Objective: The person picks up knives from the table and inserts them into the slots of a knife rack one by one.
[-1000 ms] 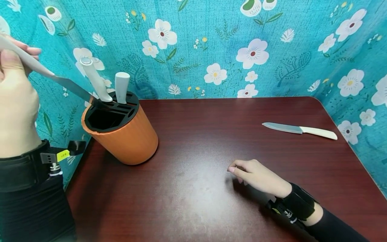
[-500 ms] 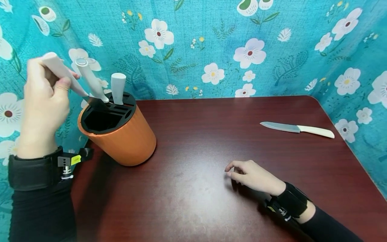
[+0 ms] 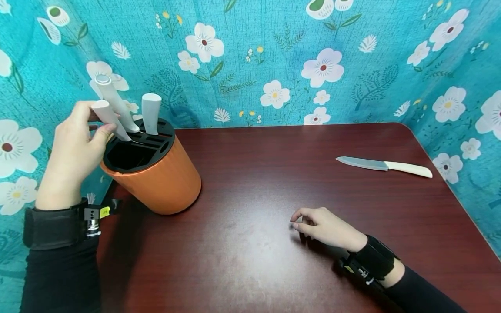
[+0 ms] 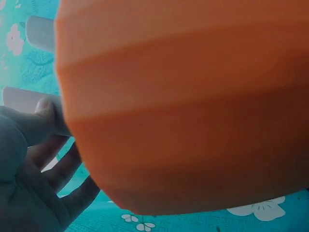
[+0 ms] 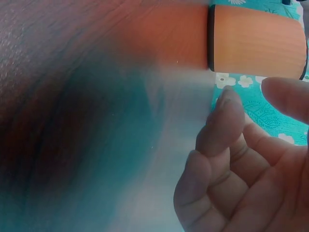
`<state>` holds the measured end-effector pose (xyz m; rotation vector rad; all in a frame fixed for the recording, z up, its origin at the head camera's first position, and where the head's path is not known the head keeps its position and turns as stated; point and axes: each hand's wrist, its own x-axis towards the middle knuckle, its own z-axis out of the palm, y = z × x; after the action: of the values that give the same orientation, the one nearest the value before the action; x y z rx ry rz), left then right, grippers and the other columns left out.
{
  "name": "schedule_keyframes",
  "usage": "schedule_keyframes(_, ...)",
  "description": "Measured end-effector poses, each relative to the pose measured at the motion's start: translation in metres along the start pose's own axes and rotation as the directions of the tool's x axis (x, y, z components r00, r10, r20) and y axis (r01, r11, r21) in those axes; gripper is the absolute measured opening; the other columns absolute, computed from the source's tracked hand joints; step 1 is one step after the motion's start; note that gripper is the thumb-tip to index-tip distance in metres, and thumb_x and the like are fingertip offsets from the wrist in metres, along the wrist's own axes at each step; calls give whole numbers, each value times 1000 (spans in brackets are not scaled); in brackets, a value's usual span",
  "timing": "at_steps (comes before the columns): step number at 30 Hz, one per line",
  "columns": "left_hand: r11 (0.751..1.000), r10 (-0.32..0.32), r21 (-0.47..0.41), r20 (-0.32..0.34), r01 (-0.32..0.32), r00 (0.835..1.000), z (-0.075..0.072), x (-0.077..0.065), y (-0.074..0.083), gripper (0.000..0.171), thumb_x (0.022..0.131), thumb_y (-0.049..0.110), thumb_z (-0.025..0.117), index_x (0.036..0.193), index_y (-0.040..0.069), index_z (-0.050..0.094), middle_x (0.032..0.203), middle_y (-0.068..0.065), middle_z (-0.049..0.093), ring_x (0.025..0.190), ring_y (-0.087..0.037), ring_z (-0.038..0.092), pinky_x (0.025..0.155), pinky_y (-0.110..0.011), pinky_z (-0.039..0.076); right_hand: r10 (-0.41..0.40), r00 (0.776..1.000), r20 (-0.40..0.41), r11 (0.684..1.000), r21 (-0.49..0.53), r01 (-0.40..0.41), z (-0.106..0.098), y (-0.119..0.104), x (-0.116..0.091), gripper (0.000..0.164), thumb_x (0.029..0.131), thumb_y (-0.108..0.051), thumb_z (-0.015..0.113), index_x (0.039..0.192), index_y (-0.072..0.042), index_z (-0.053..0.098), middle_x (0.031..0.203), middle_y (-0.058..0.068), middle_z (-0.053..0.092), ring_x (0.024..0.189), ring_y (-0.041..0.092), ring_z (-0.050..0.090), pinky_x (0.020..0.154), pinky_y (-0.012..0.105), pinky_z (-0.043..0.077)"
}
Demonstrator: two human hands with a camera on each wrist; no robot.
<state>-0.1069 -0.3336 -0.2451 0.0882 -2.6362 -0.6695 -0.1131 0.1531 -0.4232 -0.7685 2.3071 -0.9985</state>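
My left hand [image 3: 78,145] pinches the white handle of a knife [image 3: 111,119] between thumb and fingers. That knife stands in the black slotted top of an orange knife holder [image 3: 164,178], its blade hidden inside. Two more white handles [image 3: 151,114] rise from slots beside it. In the left wrist view the holder's orange wall [image 4: 183,111] fills most of the picture, with the thumb against the handle [image 4: 24,99]. Over the middle right of the table, my right hand [image 3: 326,228] hangs with loosely curled fingers and holds nothing; its palm side [image 5: 241,179] shows in the right wrist view.
Another knife [image 3: 383,166] with a white handle lies flat near the table's right edge, its tip pointing left. The dark red-brown table [image 3: 242,256] backs onto a blue flowered curtain [image 3: 242,65], which also hangs along both sides.
The left hand has come in from the upper left and lowered its knife; the blade, visible before, is now inside the holder. The right hand has stayed nearly still.
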Motion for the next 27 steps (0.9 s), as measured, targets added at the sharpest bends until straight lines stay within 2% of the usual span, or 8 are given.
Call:
schedule_keyframes(2, 1000, 17, -4, -17, -17, 1000, 5, 1, 1, 40, 106, 21, 52, 140, 0, 47, 137, -29, 55, 125, -49, 50, 105, -56, 43, 8, 1000, -6, 1000, 2, -8, -1, 2, -3, 25, 103, -31, 58, 114, -11, 68, 70, 0, 68, 55, 2, 46, 52, 20, 39)
schedule_keyframes(6, 998, 53, 22, -58, -52, 997, 11, 1, 2, 42, 103, 17, 58, 142, 3, 52, 131, -27, 57, 121, -45, 50, 107, -34, 41, 30, 999, -13, 1000, -3, -30, -2, 7, -7, 24, 103, -30, 58, 114, -11, 68, 70, 0, 68, 55, 5, 48, 52, 21, 40)
schedule_keyframes(13, 986, 70, 167, -242, -29, 968, 4, -19, 17, 54, 102, 18, 58, 152, 6, 42, 148, -27, 43, 138, -45, 40, 113, -61, 31, 115, 987, -110, 992, -40, -120, -26, 18, 3, 23, 101, -28, 60, 114, -11, 69, 78, 1, 72, 67, 15, 63, 63, 27, 50)
schedule_keyframes(16, 979, 153, 185, -374, -88, 915, 5, -36, 33, 46, 104, 24, 54, 146, 5, 52, 149, -22, 47, 142, -38, 40, 120, -53, 28, 147, 966, -212, 987, -33, -158, -53, 31, 6, 25, 101, -28, 61, 116, -9, 69, 87, 7, 72, 72, 15, 64, 68, 30, 51)
schedule_keyframes(19, 955, 296, 139, -509, -263, 808, 23, -49, 51, 35, 101, 20, 55, 127, 0, 66, 135, -23, 60, 130, -43, 50, 116, -50, 34, 203, 925, -321, 975, -25, -222, -86, 46, -1, 31, 103, -32, 58, 121, -7, 66, 92, 14, 72, 75, 19, 66, 67, 31, 50)
schedule_keyframes(21, 910, 387, 112, -570, -398, 725, 41, -56, 62, 27, 97, 13, 58, 112, -5, 71, 116, -27, 66, 112, -48, 56, 104, -54, 41, 260, 886, -384, 958, -15, -288, -111, 57, -10, 37, 104, -36, 55, 125, -7, 64, 93, 17, 70, 79, 23, 67, 66, 31, 49)
schedule_keyframes(23, 869, 438, 87, -594, -487, 675, 61, -64, 71, 21, 93, 7, 58, 100, -6, 74, 99, -26, 67, 96, -50, 57, 90, -56, 43, 316, 840, -441, 933, -17, -360, -138, 70, -22, 44, 105, -41, 50, 129, -5, 61, 97, 19, 70, 83, 27, 67, 65, 32, 49)
schedule_keyframes(27, 820, 525, 57, -471, -569, 709, 96, -78, 74, 26, 93, 8, 51, 95, -3, 74, 84, -21, 68, 80, -44, 59, 74, -53, 44, 402, 739, -541, 871, -25, -491, -186, 104, -49, 58, 106, -47, 41, 134, 2, 55, 101, 25, 69, 89, 35, 67, 67, 34, 50)
